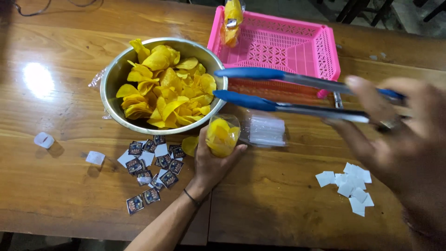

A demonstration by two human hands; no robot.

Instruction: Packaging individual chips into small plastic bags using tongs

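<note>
the left hand (pixel 211 162) is wrapped around a small clear plastic bag of yellow chips (pixel 222 136), holding it upright on the brown wooden table (pixel 69 195). just beyond that hand sits a round steel bowl (pixel 111 83) heaped with the same curled yellow chips. to its outer side lie small dark printed square labels (pixel 153 169), scattered among white paper squares.

the right hand (pixel 399 139) is close to the lens and blurred; it seems to grip the handle end of long metal tongs with blue tips (pixel 253 88), whose arms stand apart, reaching from it toward the bowl's rim and above the bag. beyond the tongs is a pink plastic lattice basket (pixel 325 51), with another filled chip bag (pixel 232 18) at its far corner. below the right hand lies a pile of blank white paper squares (pixel 350 186). a stack of empty clear bags (pixel 267 130) rests between the hands.
</note>
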